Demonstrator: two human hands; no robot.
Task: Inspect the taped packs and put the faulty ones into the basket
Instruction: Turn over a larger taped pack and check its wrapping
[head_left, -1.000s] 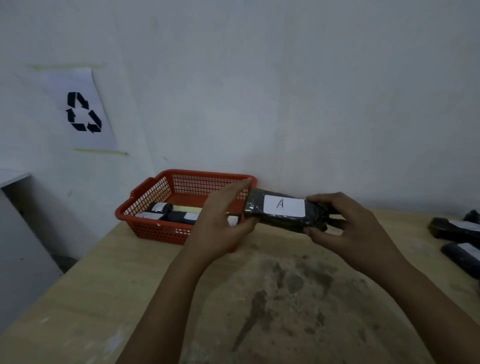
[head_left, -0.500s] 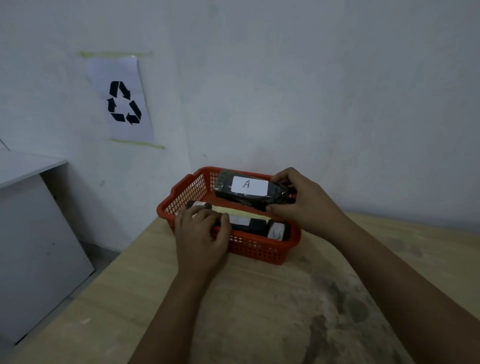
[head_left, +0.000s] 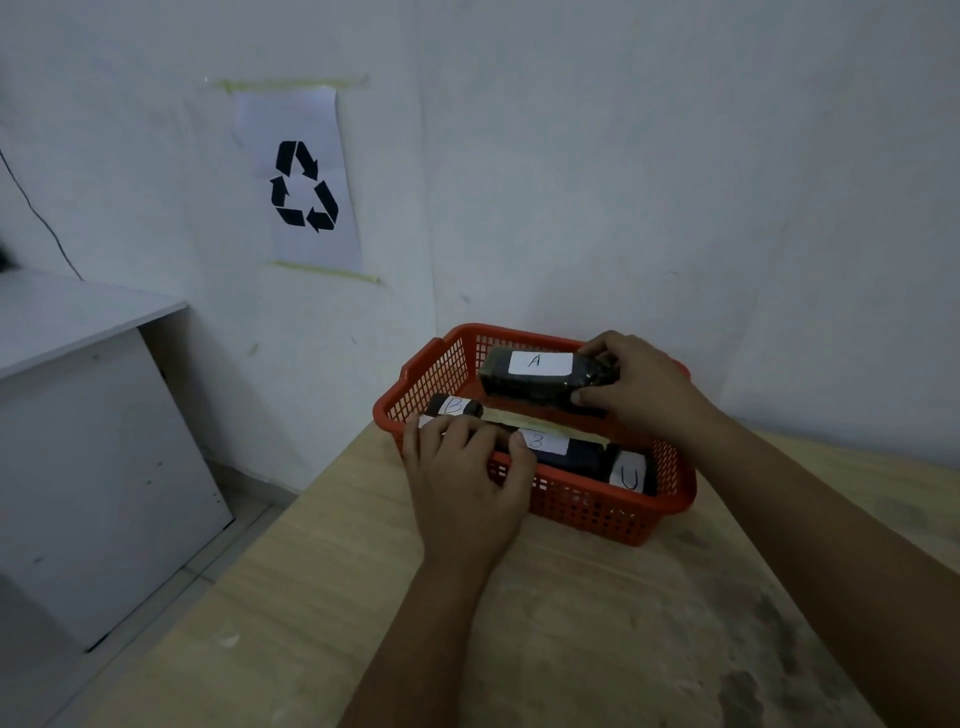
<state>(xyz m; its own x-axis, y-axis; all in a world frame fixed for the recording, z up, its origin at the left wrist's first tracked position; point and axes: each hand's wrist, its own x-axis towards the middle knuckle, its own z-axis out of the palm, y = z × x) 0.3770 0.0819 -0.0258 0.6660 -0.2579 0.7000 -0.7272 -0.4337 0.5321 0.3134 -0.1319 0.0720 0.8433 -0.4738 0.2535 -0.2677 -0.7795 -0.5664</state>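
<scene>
At the far left of the frame I see a white cabinet (head_left: 88, 441), and above it to the right a paper sheet with a recycling symbol (head_left: 304, 184) taped to the wall. Lower centre, my left hand (head_left: 467, 483) rests on the near rim of the red basket (head_left: 670, 499), its fingers (head_left: 441, 436) curled over the edge and gripping it. The basket stands on the wooden table (head_left: 363, 597), at its far left corner. Inside lie a pack marked B (head_left: 454, 406), a dark pack under a white label (head_left: 566, 451) and a pack marked U (head_left: 630, 474). Right of centre, my right hand (head_left: 644, 389) grips the pack marked A (head_left: 540, 375) by its right end, over the basket's far side.
</scene>
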